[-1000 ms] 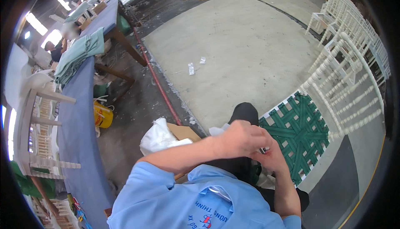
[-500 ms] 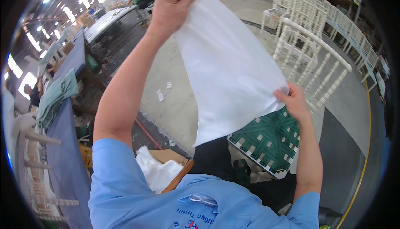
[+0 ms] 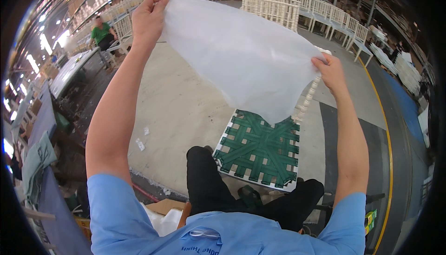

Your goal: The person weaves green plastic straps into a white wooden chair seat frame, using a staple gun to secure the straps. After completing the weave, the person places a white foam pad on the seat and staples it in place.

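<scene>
Stretched between my two raised hands is a thin white sheet, apparently fabric. My left hand pinches its upper left corner, high up and far out. At the right corner, my right hand grips the edge between thumb and fingers. The sheet's lower edge droops over the far part of a chair seat woven from green straps on a white frame, just beyond my knees. Behind the sheet most of the chair's white back is hidden; one turned post shows below my right hand.
Stacked white chairs stand at the back, with a row of more chairs to the right. At left is a long blue-covered bench with grey-green cloth on it. A person in green sits far left. A cardboard box lies by my left side.
My right hand has risen, and the sheet has swung from hanging steeply to spreading wide across. The view has shifted, showing more of the green seat.
</scene>
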Motion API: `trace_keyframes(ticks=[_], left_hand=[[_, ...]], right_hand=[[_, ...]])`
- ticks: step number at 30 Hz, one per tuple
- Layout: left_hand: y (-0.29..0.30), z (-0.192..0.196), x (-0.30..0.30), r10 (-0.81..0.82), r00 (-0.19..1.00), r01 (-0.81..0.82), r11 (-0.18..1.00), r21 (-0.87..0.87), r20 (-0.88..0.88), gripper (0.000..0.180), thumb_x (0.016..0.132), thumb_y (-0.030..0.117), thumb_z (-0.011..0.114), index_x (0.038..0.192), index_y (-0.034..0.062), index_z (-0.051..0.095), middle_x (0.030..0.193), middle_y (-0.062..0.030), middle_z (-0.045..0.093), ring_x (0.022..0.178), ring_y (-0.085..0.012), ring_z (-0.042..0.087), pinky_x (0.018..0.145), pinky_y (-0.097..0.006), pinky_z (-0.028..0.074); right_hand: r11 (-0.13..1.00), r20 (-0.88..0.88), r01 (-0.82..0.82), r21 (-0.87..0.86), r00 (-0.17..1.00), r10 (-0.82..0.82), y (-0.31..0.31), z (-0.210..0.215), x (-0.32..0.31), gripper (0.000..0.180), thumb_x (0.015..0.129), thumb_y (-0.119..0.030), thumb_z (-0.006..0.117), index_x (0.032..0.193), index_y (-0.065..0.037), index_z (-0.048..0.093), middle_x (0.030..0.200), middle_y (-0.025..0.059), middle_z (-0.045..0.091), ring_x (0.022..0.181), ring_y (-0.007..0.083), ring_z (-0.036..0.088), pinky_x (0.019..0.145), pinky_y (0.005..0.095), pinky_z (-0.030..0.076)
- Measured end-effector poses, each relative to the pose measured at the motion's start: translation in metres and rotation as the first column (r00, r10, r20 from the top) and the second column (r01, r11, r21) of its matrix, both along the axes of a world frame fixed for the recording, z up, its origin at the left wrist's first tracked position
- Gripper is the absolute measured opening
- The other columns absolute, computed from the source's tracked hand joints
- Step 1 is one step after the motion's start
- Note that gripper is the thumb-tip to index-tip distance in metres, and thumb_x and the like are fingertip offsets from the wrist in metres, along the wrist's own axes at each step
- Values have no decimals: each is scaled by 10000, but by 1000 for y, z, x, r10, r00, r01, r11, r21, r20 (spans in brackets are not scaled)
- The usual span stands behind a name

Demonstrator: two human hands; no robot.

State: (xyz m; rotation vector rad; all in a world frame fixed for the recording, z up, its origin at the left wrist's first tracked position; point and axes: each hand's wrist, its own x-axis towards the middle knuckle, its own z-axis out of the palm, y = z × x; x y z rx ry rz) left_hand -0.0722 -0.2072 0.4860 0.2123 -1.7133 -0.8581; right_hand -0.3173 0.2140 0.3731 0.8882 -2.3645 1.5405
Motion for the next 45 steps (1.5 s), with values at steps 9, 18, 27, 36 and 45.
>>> trace_keyframes(ticks=[9,18,27,36,45], left_hand=[[-1,-40,-23,-86,991,65,980,188,107,246,1044,253,703,1127,29,764,876,26,702,750,-35,550,653,-229,433],[14,-49,-50,-201,963,170,970,172,181,222,1057,288,699,1134,85,742,898,62,662,801,-53,586,733,-251,503],[31,2,-62,-329,944,315,922,224,31,193,1060,281,685,1072,94,730,933,53,690,852,-67,599,810,-278,499],[19,-52,-34,-463,863,417,878,234,200,232,1099,287,628,1158,65,661,1030,0,699,948,-110,652,880,-322,526],[-61,-185,60,-366,913,206,796,569,182,244,1112,252,574,1182,24,625,1063,-59,699,1008,-177,692,940,-371,562]], right_hand=[[997,36,53,-48,998,-51,39,-3,-5,195,993,-170,720,1082,-4,770,883,-6,710,827,91,609,779,284,478],[906,-293,332,-263,867,-403,67,51,-14,221,966,-196,751,1097,-23,792,881,41,764,827,113,668,791,296,519],[910,-451,390,-141,793,-410,106,100,-20,266,989,-219,739,1129,6,768,925,24,755,855,105,654,808,278,502],[963,-259,249,-101,928,-267,102,35,-33,281,941,-234,770,1136,-33,779,970,94,797,876,176,715,827,341,533],[988,-215,100,114,974,-74,-49,-38,-31,307,907,-254,768,1118,-31,778,1063,188,779,989,366,729,868,437,554]])
